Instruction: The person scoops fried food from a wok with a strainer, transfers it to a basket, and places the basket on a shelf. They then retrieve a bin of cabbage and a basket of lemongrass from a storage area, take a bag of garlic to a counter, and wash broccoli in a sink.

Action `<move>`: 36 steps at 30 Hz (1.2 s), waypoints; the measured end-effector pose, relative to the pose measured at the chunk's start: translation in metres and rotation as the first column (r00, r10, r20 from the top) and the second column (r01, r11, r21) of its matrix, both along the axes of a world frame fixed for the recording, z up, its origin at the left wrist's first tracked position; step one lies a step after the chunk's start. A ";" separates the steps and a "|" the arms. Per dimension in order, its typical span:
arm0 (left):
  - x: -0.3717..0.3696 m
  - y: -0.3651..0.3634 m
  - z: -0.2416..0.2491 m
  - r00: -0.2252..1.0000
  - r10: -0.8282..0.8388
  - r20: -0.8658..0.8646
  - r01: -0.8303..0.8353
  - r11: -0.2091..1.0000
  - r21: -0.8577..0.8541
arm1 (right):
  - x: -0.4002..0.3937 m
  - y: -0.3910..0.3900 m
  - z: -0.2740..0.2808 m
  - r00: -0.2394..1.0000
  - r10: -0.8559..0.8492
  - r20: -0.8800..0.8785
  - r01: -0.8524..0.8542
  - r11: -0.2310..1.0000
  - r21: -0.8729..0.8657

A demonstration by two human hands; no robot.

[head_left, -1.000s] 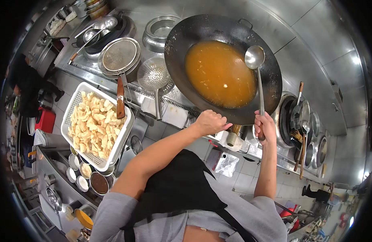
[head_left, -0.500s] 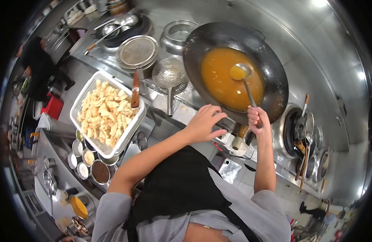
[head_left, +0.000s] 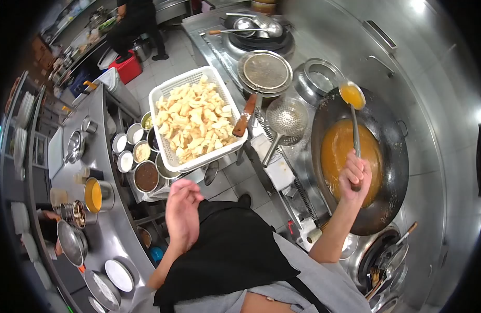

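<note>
My right hand (head_left: 354, 176) is wrapped round the handle of a ladle (head_left: 356, 122). Its bowl holds yellow-orange liquid and is raised over the far rim of a big black wok (head_left: 396, 156). Orange liquid (head_left: 337, 151) fills the wok's bottom. My left hand (head_left: 184, 215) is held before my apron, palm inward, fingers loosely bent and slightly blurred, with nothing visible in it. Beyond it stands a white plastic basket (head_left: 156, 112) heaped with pale yellow, fried-looking pieces (head_left: 196, 122). A wooden-handled tool (head_left: 245, 116) lies over the basket's right edge.
A perforated skimmer (head_left: 287, 117) and a round mesh strainer (head_left: 265, 70) sit left of the wok. Sauce and seasoning containers (head_left: 146, 176) cluster below the basket. A steel counter (head_left: 123, 229) runs along the left. Another person (head_left: 139, 26) stands in the background.
The ladle has come up out of the wok's liquid, carrying some in its bowl. My left hand has drawn back from the stove edge towards my body. The view has turned left.
</note>
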State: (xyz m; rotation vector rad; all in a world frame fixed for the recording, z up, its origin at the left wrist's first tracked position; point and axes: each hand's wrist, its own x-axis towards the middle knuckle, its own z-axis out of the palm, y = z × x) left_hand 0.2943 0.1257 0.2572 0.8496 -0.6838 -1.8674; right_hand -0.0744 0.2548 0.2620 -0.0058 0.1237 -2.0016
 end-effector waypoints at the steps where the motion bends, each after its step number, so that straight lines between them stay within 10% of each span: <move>1: 0.011 0.006 0.003 0.994 0.110 0.014 -0.109 0.994 -0.009 | 0.001 -0.016 0.000 1.000 0.016 0.002 -0.016 1.000 -0.002; 7: 0.018 -0.007 0.023 0.981 0.194 0.007 -0.190 0.965 -0.183 | -0.007 -0.120 -0.030 0.953 0.301 0.032 -0.291 0.940 -0.181; 11: 0.011 -0.016 0.040 0.999 -0.041 -0.004 0.039 0.979 -0.202 | -0.027 -0.192 -0.086 0.927 0.368 -0.069 -0.349 0.916 0.197; 15: 0.049 -0.031 0.018 0.998 -0.059 0.034 0.065 0.979 -0.192 | -0.004 -0.214 -0.125 0.821 0.403 -0.405 -0.005 0.713 0.701; 18: 0.077 -0.031 0.013 0.994 0.072 -0.078 -0.064 0.992 0.109 | 0.025 -0.209 -0.136 0.324 0.576 -0.750 0.582 0.504 0.638; 27: 0.075 -0.064 0.011 0.989 -0.149 0.021 0.150 0.987 -0.064 | 0.055 -0.178 -0.111 0.508 0.427 -0.748 0.487 0.574 0.659; 31: 0.051 -0.098 -0.034 0.900 -0.240 0.365 0.342 0.907 -0.246 | 0.075 -0.096 -0.056 0.686 0.160 -0.709 0.426 0.702 0.571; 36: 0.043 -0.139 -0.120 0.566 0.142 0.812 0.675 0.485 -0.556 | 0.078 0.036 -0.016 0.611 0.215 -0.762 0.678 0.355 0.644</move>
